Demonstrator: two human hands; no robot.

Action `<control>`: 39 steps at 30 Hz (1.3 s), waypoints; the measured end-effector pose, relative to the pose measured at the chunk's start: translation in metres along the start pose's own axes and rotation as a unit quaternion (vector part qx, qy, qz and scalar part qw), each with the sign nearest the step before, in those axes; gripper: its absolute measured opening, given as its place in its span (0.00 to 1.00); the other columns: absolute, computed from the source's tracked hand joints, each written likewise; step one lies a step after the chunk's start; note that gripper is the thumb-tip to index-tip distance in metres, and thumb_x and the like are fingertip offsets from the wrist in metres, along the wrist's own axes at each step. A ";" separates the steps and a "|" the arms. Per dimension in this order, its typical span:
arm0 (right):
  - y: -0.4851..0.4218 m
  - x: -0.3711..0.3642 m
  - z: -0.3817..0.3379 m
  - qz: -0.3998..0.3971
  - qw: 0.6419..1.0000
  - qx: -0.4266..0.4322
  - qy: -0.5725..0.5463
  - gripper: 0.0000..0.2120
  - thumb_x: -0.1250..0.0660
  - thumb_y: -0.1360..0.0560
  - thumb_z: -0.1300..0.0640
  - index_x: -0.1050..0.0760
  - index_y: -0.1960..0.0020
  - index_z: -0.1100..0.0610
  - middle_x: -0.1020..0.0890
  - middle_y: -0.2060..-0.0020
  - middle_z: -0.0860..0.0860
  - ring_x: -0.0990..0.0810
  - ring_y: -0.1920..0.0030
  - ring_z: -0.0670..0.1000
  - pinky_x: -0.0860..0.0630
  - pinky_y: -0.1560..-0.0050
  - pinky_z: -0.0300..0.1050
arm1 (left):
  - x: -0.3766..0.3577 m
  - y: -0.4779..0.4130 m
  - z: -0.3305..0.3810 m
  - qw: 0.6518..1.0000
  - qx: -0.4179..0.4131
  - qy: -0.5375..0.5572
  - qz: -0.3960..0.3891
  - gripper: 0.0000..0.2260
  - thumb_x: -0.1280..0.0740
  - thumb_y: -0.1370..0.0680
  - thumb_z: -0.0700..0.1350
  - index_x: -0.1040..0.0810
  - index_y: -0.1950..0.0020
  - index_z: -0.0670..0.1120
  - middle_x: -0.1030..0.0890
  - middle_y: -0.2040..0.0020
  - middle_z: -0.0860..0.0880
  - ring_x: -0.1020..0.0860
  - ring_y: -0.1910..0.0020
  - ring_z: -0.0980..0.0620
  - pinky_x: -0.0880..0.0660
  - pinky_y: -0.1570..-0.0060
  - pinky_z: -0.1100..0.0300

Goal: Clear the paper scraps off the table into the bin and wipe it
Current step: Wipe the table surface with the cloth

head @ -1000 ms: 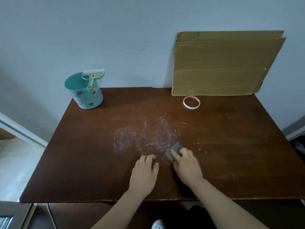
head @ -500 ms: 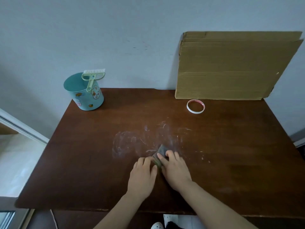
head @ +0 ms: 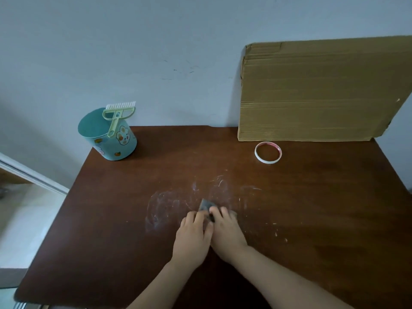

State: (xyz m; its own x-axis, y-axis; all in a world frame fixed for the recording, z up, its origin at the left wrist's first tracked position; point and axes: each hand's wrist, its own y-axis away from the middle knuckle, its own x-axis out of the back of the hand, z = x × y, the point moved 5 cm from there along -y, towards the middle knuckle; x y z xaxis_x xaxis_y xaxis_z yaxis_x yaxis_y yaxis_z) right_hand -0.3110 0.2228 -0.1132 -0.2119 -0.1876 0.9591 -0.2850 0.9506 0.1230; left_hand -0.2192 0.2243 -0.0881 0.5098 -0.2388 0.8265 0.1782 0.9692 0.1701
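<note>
Grey cloth [head: 206, 205] beneath right fingers [head: 224, 212]

The dark brown table [head: 316, 210] bore a whitish smear [head: 165, 204] at its middle and a few white flecks [head: 276, 234] to the right. A small grey cloth [head: 206, 205] lay flat on the smear, under the right hand's [head: 225, 233] fingertips. The teal bin [head: 116, 143], with cartoon stickers, stood upright at the back left corner.

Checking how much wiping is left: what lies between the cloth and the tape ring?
White smears on the table, between cloth and ring; head view shows it.
</note>
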 end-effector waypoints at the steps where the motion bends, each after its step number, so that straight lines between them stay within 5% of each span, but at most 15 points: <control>1: 0.002 -0.004 -0.004 -0.022 0.999 0.030 -0.006 0.19 0.44 0.21 0.55 0.34 0.31 0.54 0.34 0.35 0.54 0.35 0.36 0.57 0.35 0.35 0.55 | 0.001 0.002 -0.002 1.000 0.003 0.001 -0.004 0.14 0.44 0.19 0.50 0.30 0.34 0.52 0.30 0.39 0.53 0.32 0.39 0.54 0.33 0.43 0.63; 3: -0.002 0.003 0.009 0.006 0.999 0.031 -0.003 0.18 0.39 0.24 0.53 0.30 0.34 0.52 0.30 0.40 0.53 0.29 0.42 0.56 0.28 0.41 0.53 | 0.005 -0.007 -0.003 1.000 -0.004 -0.002 -0.004 0.14 0.43 0.19 0.50 0.30 0.34 0.52 0.29 0.39 0.53 0.31 0.39 0.54 0.32 0.42 0.63; 6: 0.000 0.015 0.068 0.070 0.991 -0.110 0.013 0.22 0.31 0.31 0.51 0.25 0.37 0.47 0.24 0.47 0.52 0.24 0.52 0.55 0.25 0.56 0.48 | 0.007 -0.014 -0.004 1.000 -0.003 -0.003 0.000 0.14 0.43 0.19 0.50 0.31 0.34 0.51 0.29 0.38 0.53 0.31 0.38 0.53 0.33 0.41 0.61; 12: 0.000 0.034 0.117 0.062 0.939 -0.336 0.037 0.24 0.47 0.21 0.46 0.40 0.26 0.49 0.34 0.38 0.51 0.34 0.41 0.53 0.31 0.43 0.47 | 0.011 -0.020 -0.012 0.999 -0.041 0.006 -0.030 0.15 0.44 0.19 0.51 0.32 0.33 0.51 0.30 0.37 0.54 0.32 0.37 0.54 0.32 0.39 0.61; 19: -0.041 -0.005 -0.045 -0.019 0.996 -0.090 -0.009 0.21 0.47 0.21 0.52 0.39 0.28 0.52 0.37 0.34 0.53 0.37 0.38 0.56 0.36 0.37 0.53 | 0.040 -0.030 -0.054 0.996 -0.068 -0.019 -0.050 0.15 0.44 0.19 0.51 0.32 0.33 0.51 0.30 0.38 0.52 0.32 0.38 0.53 0.32 0.40 0.59; 22: -0.041 -0.008 -0.048 0.010 0.996 -0.088 -0.016 0.21 0.46 0.21 0.51 0.38 0.28 0.51 0.34 0.36 0.52 0.34 0.39 0.56 0.33 0.38 0.51 | 0.047 -0.032 -0.064 0.993 -0.096 -0.027 -0.063 0.15 0.45 0.19 0.52 0.32 0.34 0.52 0.30 0.38 0.53 0.32 0.38 0.54 0.32 0.40 0.60; 26: -0.016 0.004 0.024 0.072 0.960 -0.270 0.012 0.22 0.43 0.21 0.48 0.36 0.28 0.50 0.32 0.37 0.52 0.32 0.39 0.54 0.31 0.41 0.47 | 0.046 -0.037 -0.066 0.990 -0.112 -0.024 -0.080 0.16 0.46 0.19 0.53 0.33 0.31 0.52 0.32 0.36 0.54 0.33 0.35 0.53 0.33 0.37 0.59; 31: -0.004 0.021 0.075 0.049 0.894 -0.445 0.020 0.24 0.49 0.20 0.45 0.40 0.26 0.50 0.36 0.35 0.52 0.35 0.38 0.54 0.33 0.38 0.48 | 0.040 -0.044 -0.059 0.989 -0.116 -0.018 -0.091 0.16 0.46 0.18 0.53 0.34 0.31 0.52 0.32 0.35 0.54 0.33 0.36 0.53 0.34 0.36 0.59; 34: -0.032 0.016 0.049 0.031 0.916 -0.399 0.033 0.26 0.49 0.20 0.44 0.44 0.25 0.50 0.39 0.31 0.53 0.39 0.33 0.56 0.38 0.34 0.50 | 0.039 -0.049 -0.057 0.990 -0.111 -0.017 -0.089 0.17 0.46 0.19 0.53 0.33 0.31 0.52 0.32 0.35 0.54 0.34 0.35 0.54 0.34 0.36 0.60; 39: -0.073 -0.003 -0.020 -0.015 0.985 -0.170 -0.005 0.25 0.51 0.20 0.48 0.46 0.24 0.51 0.43 0.27 0.53 0.44 0.29 0.58 0.44 0.30 0.52 | 0.038 -0.065 -0.057 0.993 -0.096 -0.020 -0.072 0.15 0.43 0.19 0.51 0.31 0.33 0.51 0.30 0.37 0.53 0.32 0.38 0.52 0.35 0.39 0.60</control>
State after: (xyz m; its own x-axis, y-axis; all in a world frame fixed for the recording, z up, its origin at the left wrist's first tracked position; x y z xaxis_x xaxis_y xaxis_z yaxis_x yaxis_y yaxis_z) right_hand -0.2707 0.1591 -0.1199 -0.2174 -0.2179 0.9514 0.0382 0.9721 0.2314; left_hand -0.1631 0.1492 -0.0985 0.4344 -0.3673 0.8225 0.4054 0.8951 0.1856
